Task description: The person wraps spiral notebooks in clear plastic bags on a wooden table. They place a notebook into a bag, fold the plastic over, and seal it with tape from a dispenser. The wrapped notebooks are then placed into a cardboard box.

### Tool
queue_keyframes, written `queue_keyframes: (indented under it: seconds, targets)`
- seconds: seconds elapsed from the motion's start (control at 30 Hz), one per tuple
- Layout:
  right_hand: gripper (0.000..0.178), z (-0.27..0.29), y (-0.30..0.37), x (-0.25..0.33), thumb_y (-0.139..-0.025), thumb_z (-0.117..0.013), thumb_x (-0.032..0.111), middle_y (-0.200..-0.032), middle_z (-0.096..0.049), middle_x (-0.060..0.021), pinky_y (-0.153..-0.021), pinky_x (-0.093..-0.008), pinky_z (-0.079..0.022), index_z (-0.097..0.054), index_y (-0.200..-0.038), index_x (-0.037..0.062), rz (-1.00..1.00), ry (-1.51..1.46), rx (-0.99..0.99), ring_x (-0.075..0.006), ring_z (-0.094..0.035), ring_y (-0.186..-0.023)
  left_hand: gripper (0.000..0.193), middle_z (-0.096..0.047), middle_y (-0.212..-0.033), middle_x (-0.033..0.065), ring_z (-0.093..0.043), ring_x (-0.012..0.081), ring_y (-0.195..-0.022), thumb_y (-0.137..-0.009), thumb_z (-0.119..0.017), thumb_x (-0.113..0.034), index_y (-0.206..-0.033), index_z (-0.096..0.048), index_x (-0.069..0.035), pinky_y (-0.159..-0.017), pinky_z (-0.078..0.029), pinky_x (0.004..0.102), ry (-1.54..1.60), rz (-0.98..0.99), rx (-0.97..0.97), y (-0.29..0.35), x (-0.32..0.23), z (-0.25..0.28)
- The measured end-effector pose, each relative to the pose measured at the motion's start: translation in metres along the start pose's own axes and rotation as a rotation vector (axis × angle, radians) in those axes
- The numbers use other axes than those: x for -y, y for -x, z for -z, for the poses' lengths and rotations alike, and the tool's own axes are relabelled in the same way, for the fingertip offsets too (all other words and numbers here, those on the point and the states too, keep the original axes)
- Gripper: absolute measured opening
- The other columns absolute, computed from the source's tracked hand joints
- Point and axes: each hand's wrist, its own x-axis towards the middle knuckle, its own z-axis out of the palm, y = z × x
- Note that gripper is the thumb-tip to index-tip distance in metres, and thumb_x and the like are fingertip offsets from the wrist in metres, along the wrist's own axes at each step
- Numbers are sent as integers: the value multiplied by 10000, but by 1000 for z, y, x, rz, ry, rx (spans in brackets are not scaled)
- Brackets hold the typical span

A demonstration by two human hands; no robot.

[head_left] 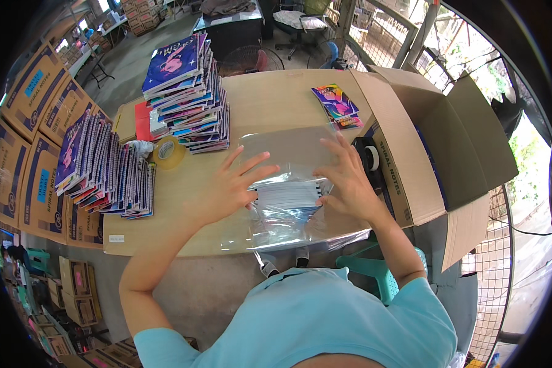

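Fingers spread, with no grip visible, the left hand (228, 187) and right hand (351, 189) flank a white rectangular paper stack (287, 197) under clear, glossy plastic film (281, 232) on the tan, wood-toned counter (267, 95); gentle, even smoothing should limit creases.

Glare on film (279, 233) partly veils the bundle (291, 197), centre; the right arm (394, 236) half hides the stool (383, 283), lower right; the bench (270, 92) hides part of the fan (248, 59), top centre; the shirt (325, 319) is cut off below; the label (116, 238), left, is unreadably small.
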Motion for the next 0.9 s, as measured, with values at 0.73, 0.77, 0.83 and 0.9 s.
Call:
queue_keyframes:
  seconds: [0.73,0.77,0.83,0.9]
  targets:
    - [114,55,8,32,-707,-705,150,-1239,-595,-24,-1016,-517,-369,-708,-821,151,103,159,318,-277,-503,-1234,631,-405,-1359,144,-355,382,-1281,-676,-828,-342,-1238,-608,-160,-987,-354,463,330,619,-598,1,-94,-144]
    - [114,60,4,36,-725,-690,146,-1205,-610,-19,-974,-478,-424,-704,-838,144,41,205,391,-249,-566,-1173,649,-442,-1331,120,-373,361,-1270,-678,-817,-370,-1255,-600,-165,-981,-356,465,319,541,-520,6,-86,-133]
    - [138,53,-8,33,-738,-667,125,-1132,-640,-9,-857,-413,-482,-710,-869,133,125,267,399,-218,-632,-1018,687,-516,-1273,71,-410,319,-1247,-684,-796,-426,-1288,-585,-174,-968,-361,468,289,389,-365,9,-63,-114]
    - [165,44,-16,23,-743,-650,106,-1071,-664,-7,-767,-371,-517,-718,-892,131,174,327,408,-208,-671,-906,675,-532,-1275,45,-457,283,-1205,-704,-765,-477,-1292,-594,-195,-964,-360,463,306,267,-261,9,-41,-107]
